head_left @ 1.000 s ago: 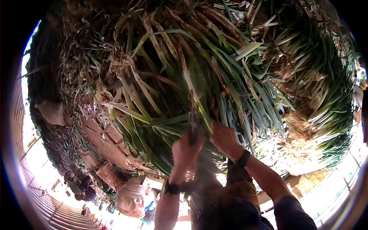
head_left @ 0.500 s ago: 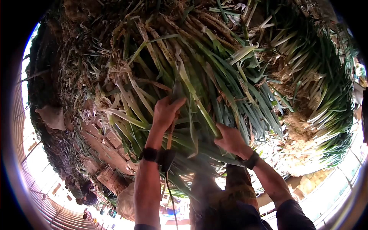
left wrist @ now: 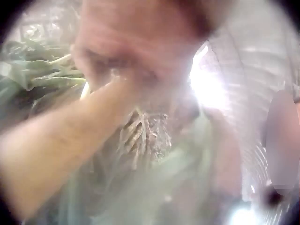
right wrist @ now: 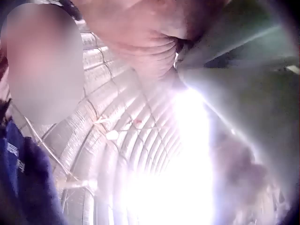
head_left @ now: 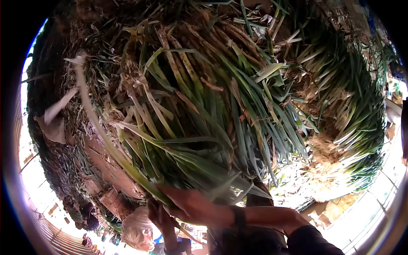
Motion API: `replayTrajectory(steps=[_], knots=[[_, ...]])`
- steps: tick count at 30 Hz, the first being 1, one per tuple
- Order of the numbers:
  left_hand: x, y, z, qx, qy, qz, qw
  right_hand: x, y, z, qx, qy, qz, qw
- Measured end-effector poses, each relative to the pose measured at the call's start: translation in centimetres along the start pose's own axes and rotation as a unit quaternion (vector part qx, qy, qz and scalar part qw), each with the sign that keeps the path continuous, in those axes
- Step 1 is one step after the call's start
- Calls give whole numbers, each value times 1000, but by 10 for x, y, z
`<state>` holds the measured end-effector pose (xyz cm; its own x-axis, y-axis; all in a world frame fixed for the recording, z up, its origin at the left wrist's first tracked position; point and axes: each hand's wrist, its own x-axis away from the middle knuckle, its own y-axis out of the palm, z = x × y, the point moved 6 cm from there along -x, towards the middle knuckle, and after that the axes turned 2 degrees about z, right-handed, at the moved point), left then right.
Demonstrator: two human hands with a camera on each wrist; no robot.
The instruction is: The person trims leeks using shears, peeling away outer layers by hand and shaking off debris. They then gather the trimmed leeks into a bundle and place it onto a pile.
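Observation:
A leek (head_left: 102,131) with a pale root end arcs out to the upper left from both hands. My right hand (head_left: 187,204) reaches across to the left and grips its green part. In the right wrist view, wide green leaves (right wrist: 248,98) lie close beside this hand (right wrist: 150,33). Low at the left, my left hand (head_left: 159,216) curls at the same leek, partly hidden behind the right hand. A blurred tan shape (left wrist: 65,136) runs diagonally up to the hand (left wrist: 136,37) in the left wrist view. Beneath the held leek lies a heap of leeks (head_left: 208,119).
Rows of leeks with roots and white stems (head_left: 352,114) lie along the right. Brown plant scraps (head_left: 106,38) cover the upper left. A brick-coloured block (head_left: 117,202) lies at the lower left, near another person (head_left: 136,227). A ribbed roof (right wrist: 122,122) rises behind.
The leek that lay over the heap has been lifted and swung to the left. Both hands have moved down and left and come together; my right forearm now crosses the front.

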<state>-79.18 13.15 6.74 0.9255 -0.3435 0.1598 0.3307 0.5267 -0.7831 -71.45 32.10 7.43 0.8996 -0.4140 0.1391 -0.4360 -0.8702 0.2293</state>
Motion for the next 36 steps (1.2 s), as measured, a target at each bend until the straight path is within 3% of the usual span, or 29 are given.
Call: replayTrajectory(steps=[1,2,4,6,7,8,9,10,11,13,14,16,17,18,22,25,26,27,30,34,36], knots=[[4,1,0,218,-169,35,961,-6,7,17,52,-5,41,998],[2,-2,-4,189,-192,49,962,-14,10,36,55,-8,39,998],[-1,4,-3,146,-205,44,967,-30,9,88,297,37,-32,954],[3,22,0,123,-157,19,980,-53,-56,122,266,-4,35,963],[3,32,21,83,-142,0,986,-67,-98,127,457,99,12,884],[8,44,30,98,-146,-32,984,-90,-153,106,443,40,92,891],[14,55,35,112,-148,-64,981,-104,-194,109,611,-92,223,754],[20,67,36,142,-141,-90,976,-119,-244,135,620,-18,251,743],[26,80,38,170,-133,-116,970,-131,-277,132,670,8,267,693],[37,100,59,144,-188,-171,956,-140,-321,156,698,-73,273,658],[43,111,69,173,-187,-178,950,-142,-323,156,697,-72,270,661],[47,127,85,199,-187,-186,944,-148,-328,165,660,55,161,731],[48,134,95,149,-124,-213,958,-144,-327,163,659,56,162,732],[48,140,105,97,-60,-238,965,-138,-322,167,629,86,125,762],[48,148,121,92,-75,-277,954,-76,-276,151,480,185,41,857],[59,149,129,58,-65,-318,944,-17,-240,132,504,149,60,849],[67,149,134,12,15,-322,946,-1,-232,130,490,188,51,850],[75,149,132,7,15,-327,945,14,-225,131,476,227,43,849],[94,153,124,-2,-80,-404,911,50,-204,132,489,194,41,849],[112,162,114,-3,-117,-417,901,76,-194,128,477,195,31,856],[117,168,110,-43,-16,-378,925,81,-195,122,468,200,31,860]])
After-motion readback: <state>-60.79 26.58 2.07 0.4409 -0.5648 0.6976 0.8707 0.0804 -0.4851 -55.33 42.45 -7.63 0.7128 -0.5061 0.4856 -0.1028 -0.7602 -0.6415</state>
